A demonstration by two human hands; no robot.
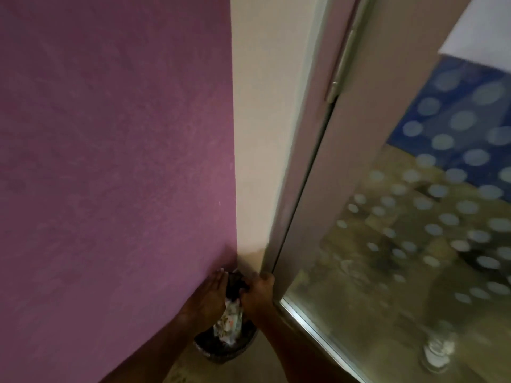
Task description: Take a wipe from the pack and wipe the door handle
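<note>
a: two hands, both low in the frame, above a dark round waste bin (pixel 218 355) that stands on the beige floor (pixel 244 373).

b: how do they lie?

a: the left hand (pixel 211 295) is flat, fingers straight and together, edge-on beside the purple textured wall (pixel 110 134). it grips nothing. the right hand (pixel 255 293) shows its back, fingers bent down toward the bin's mouth. blur hides the fingertips, so i cannot tell whether it holds anything.

b: and between them?

a: a crumpled white sheet with coloured print (pixel 231 320) sits in the bin, just under the gap between the two hands. whether either hand touches it, or whether it is the wipe, i cannot tell.

b: where is the handle?

a: the long vertical metal door handle (pixel 343 62) is at the top right, on the pinkish-grey door (pixel 387 92), well apart from both hands. nothing touches it.

b: the rest?

a: a cream strip of wall (pixel 262 134) runs between the purple wall and the door's edge, and the bin stands at its foot. the door's lower part is a glass pane with pale round dots (pixel 414 244), blurred, with a metal strip along its bottom edge just beside the right forearm.
</note>
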